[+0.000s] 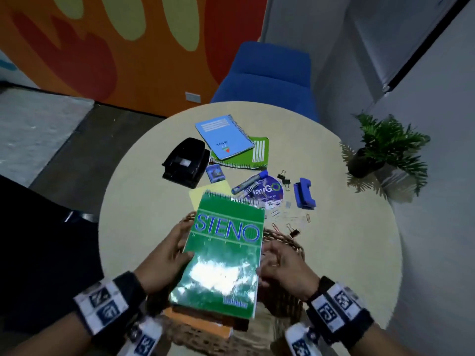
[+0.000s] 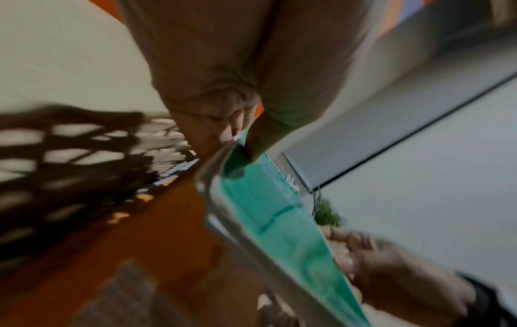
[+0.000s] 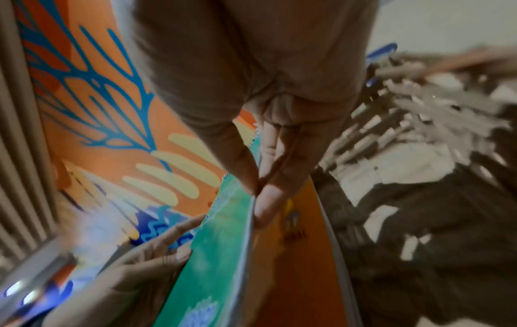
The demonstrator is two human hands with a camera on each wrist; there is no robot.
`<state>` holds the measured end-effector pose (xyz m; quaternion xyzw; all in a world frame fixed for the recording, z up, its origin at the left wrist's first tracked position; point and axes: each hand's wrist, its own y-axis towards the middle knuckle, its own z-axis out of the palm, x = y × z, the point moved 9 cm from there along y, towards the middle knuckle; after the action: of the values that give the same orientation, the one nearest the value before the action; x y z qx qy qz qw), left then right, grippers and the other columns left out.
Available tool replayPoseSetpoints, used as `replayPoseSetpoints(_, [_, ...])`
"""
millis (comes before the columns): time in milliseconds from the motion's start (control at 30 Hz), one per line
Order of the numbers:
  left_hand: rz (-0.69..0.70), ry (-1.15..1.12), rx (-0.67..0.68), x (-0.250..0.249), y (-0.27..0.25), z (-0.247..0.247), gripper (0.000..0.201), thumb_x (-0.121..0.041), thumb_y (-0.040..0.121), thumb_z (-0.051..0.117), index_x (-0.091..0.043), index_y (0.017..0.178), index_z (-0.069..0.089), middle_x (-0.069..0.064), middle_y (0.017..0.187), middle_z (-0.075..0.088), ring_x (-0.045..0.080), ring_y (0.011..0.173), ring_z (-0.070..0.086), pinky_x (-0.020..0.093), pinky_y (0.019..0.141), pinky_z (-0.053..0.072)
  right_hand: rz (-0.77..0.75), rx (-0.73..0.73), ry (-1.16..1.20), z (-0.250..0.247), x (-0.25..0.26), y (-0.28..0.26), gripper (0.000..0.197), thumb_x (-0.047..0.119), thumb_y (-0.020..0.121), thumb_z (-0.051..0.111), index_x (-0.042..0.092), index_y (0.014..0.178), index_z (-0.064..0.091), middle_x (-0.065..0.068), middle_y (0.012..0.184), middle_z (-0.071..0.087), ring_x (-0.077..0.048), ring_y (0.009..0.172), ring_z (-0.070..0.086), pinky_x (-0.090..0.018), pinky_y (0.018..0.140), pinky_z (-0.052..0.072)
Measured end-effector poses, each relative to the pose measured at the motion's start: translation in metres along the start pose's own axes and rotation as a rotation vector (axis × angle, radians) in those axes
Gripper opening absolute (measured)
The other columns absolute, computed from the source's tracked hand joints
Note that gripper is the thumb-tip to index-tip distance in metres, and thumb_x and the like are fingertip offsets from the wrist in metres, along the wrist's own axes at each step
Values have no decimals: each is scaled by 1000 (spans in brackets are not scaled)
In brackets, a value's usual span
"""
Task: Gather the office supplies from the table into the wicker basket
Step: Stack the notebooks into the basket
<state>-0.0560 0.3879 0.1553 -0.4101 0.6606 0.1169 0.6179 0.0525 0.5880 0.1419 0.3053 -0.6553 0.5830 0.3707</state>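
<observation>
— What is seen?
— Round pale desk (image 1: 334, 253), strewn with supplies. A green steno notebook (image 1: 223, 255) is held above the wicker basket (image 1: 288, 240), over an orange pad (image 1: 198, 323) inside.

— And each grip?
— The notebook's edges are pinched by the left hand (image 1: 164, 263) and the right hand (image 1: 285, 265).

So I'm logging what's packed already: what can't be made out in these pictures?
- Brown wicker basket contents, head view: green STENO notepad covers all but an orange pad.
- Both wrist views: motion-blurred weave.
- Small scattered paper clips: too small to count.
</observation>
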Motion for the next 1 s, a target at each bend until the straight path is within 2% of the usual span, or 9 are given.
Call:
replayPoseSetpoints(67, [1,279,43,19,-16,5,66,-27,83,51,-49,135,17,-15,140,39,11,128,47,20,101,36,42,45,-136,20,-23,-2,31,-17,78,58,9,90,46,-9,59,56,-20,46,56,-31,50,49])
replayPoseSetpoints(167, [42,574,62,35,-26,9,76,-33,87,55,-37,141,3,-15,146,21,10,134,34,6,95,26,119,84,-328,38,-48,-1,27,-11,80,58,10,93,45,-12,67,58,-19,51,58,-29,52,50])
replayPoseSetpoints(333, [-178,887,113,65,-21,11,92,-57,83,51,-10,150,8,15,151,32,28,128,48,32,104,42,146,57,-408,42,-57,10,29,-14,77,56,12,85,47,3,49,61,-17,51,63,-37,59,56])
replayPoseSetpoints(400, [-202,1031,136,61,-20,16,80,-54,86,52,-4,143,26,16,139,47,27,116,57,33,95,47,175,53,-454,43,-60,12,26,-7,77,63,14,82,49,-2,60,66,-24,61,68,-42,66,59])
replayPoseSetpoints(500, [-162,1074,167,38,-20,15,41,-52,86,55,-12,92,61,3,85,64,18,77,64,29,76,53,196,86,-714,40,-51,13,18,19,77,72,18,82,55,-6,85,67,-23,82,66,-36,80,56])
replayPoseSetpoints(567, [-150,988,138,14,-13,0,42,-54,86,56,-13,89,65,0,76,61,14,70,60,26,74,54,150,106,-843,33,-23,13,20,30,81,69,11,86,64,-6,88,68,-19,80,62,-32,78,52])
replayPoseSetpoints(667, [-48,731,58,-36,15,-30,46,-47,87,59,-12,116,65,5,102,72,8,82,63,23,82,51,32,52,-787,10,38,23,27,36,83,68,9,86,69,-5,81,70,-17,69,61,-29,69,50])
replayPoseSetpoints(833, [-144,-219,-62,-70,106,-57,17,-17,94,55,-6,103,63,9,99,67,15,83,63,23,77,51,-20,-179,-181,-48,115,91,13,15,89,63,3,92,67,-17,89,69,-21,68,67,-29,65,58])
replayPoseSetpoints(1000, [-309,-624,-250,-52,208,-56,11,-14,95,51,-9,87,58,8,84,55,15,74,55,27,71,48,41,-296,114,-80,136,187,12,5,91,55,11,81,59,-15,96,58,-24,72,58,-33,68,57])
